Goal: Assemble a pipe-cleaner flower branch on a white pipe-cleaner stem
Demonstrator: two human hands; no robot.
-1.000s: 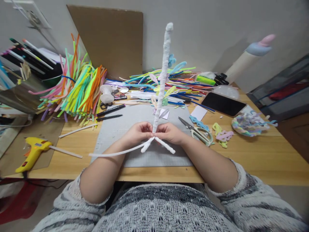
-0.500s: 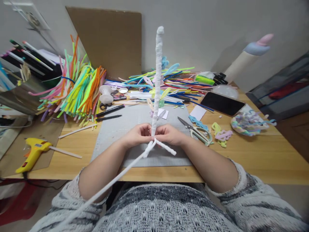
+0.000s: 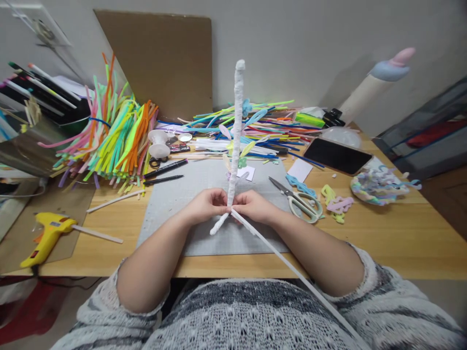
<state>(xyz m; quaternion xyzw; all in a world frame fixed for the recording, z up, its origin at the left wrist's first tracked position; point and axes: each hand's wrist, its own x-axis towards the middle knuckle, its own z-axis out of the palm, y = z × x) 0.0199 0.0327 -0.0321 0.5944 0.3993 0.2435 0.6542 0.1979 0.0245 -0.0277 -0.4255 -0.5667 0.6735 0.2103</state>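
Note:
Above the grey mat [image 3: 204, 175], a white pipe-cleaner-wrapped stem [image 3: 238, 112] stands nearly upright between my hands. At its base, short white wrapped legs fork out; one points to the lower left. A long loose white pipe cleaner [image 3: 292, 272] runs from the fork down to the lower right, across my right forearm. My left hand [image 3: 211, 204] is closed, pinching the stem's base from the left. My right hand [image 3: 251, 205], also closed, pinches the base from the right. Some fingertips are hidden behind the stem. Scissors [image 3: 302, 204] lie right of my right hand.
A yellow glue gun [image 3: 51, 238] lies at the left. Bundled coloured pipe cleaners [image 3: 120, 141] stand behind it, with loose ones [image 3: 270, 121] along the back. A phone [image 3: 337, 154] and a multicoloured woven piece [image 3: 379, 187] sit at the right. Two black pens [image 3: 166, 169] rest on the mat's edge.
The stem has turned between my fingers. Its long loose pipe cleaner swung from lower left to lower right, and a short leg now points left. The stem's tip sits slightly lower.

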